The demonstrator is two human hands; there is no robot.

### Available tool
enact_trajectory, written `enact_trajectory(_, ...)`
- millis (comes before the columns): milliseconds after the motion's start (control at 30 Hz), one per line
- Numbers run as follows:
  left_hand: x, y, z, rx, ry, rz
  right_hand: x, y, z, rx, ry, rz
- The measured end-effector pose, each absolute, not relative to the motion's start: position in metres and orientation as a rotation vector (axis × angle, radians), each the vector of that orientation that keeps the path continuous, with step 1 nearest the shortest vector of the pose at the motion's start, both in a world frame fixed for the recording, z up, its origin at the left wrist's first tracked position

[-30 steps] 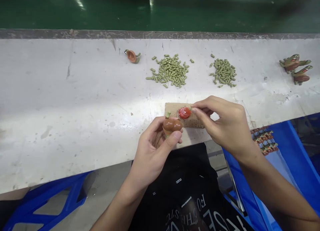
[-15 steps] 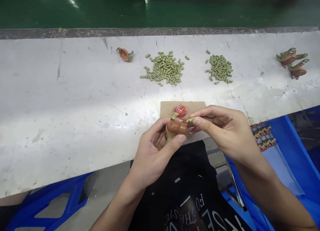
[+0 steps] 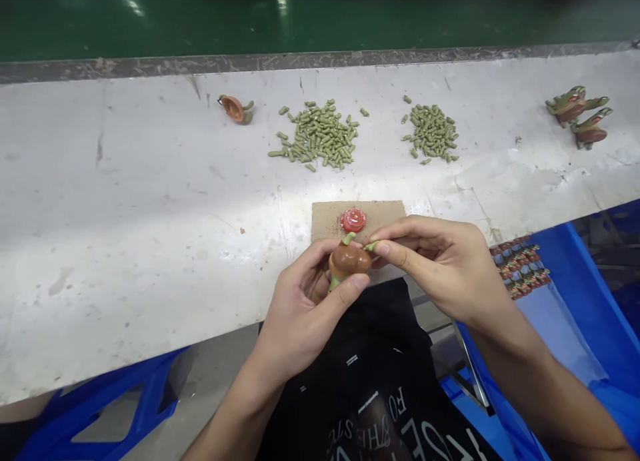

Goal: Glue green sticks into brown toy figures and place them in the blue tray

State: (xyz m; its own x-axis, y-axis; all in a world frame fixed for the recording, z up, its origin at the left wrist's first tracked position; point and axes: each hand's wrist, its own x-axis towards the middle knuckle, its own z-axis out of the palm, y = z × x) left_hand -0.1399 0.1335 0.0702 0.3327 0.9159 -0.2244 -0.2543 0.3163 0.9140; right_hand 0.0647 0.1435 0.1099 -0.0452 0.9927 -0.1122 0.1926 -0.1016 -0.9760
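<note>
A small brown and green figure (image 3: 351, 259) is gripped between the thumb and fingers of my left hand (image 3: 305, 308), with one green peg standing up from its top. My right hand (image 3: 445, 264) pinches a small green piece (image 3: 371, 246) right beside the figure's right end; whether the two touch is hard to make out. Just behind the figure, a glossy red blob (image 3: 353, 220) lies on a piece of cardboard (image 3: 325, 212).
Two piles of green pegs (image 3: 325, 134) (image 3: 433, 133) lie at the back. One brown figure (image 3: 233, 108) is left of them, two turtle-like figures (image 3: 590, 136) at the far right. A blue crate (image 3: 585, 294) holds rows of figures (image 3: 523, 268); a blue stool (image 3: 145, 408) stands lower left.
The green piece in my right hand has come closer to the figure's right end. The whole view has shifted slightly, and my left hand still holds the figure.
</note>
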Motion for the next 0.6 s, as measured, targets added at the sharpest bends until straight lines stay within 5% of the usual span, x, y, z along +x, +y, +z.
enact_trajectory(600, -0.141, 0.126, 0.065, 1.386, 0.856, 1.012, 0.077, 0.122, 0.124, -1.340, -1.947, 0.740)
